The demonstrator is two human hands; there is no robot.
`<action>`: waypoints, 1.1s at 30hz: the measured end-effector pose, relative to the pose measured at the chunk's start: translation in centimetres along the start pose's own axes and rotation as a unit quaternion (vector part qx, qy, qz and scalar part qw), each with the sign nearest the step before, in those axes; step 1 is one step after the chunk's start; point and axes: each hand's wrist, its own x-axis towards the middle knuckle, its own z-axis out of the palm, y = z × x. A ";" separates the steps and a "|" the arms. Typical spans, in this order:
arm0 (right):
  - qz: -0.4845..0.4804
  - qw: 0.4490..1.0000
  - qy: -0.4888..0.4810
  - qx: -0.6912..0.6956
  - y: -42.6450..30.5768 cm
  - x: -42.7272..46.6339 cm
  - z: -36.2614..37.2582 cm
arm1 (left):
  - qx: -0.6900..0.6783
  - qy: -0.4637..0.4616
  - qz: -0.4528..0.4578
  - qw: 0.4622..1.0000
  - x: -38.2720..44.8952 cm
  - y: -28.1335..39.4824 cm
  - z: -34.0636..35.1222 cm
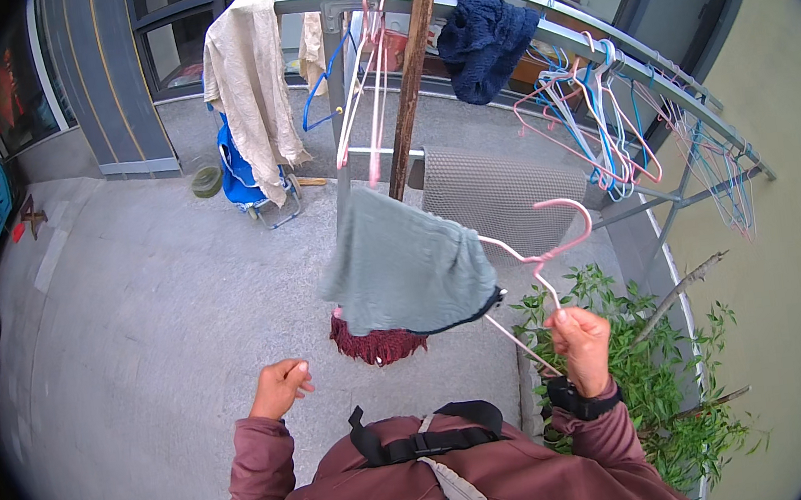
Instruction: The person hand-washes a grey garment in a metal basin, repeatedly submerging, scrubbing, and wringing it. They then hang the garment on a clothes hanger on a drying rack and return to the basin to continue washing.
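My right hand [579, 337] grips a pink wire hanger [536, 259] by its shoulder, just below the hook. A grey-green cloth garment [409, 264] with a gathered edge and a dark trim hangs on the far arm of that hanger, slightly blurred. Its exact kind is unclear. My left hand [281, 388] is apart from the garment, to its lower left, fingers curled in and nothing visible in them. Below the garment, partly covered by it, is a dark red mop head [377, 341] on the concrete.
A metal drying rack [573, 38] curves across the back, bearing a beige cloth [250, 67], a navy knitted item [488, 44] and several wire hangers [601, 123]. A wooden pole [414, 74] slants before it. Leafy plants [629, 372] grow at right; a blue cart [234, 169] stands behind.
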 end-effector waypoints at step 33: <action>-0.010 0.987 0.146 0.062 -4.6 19.4 4.6 | -0.103 0.069 -0.186 0.975 -1.7 -10.8 0.1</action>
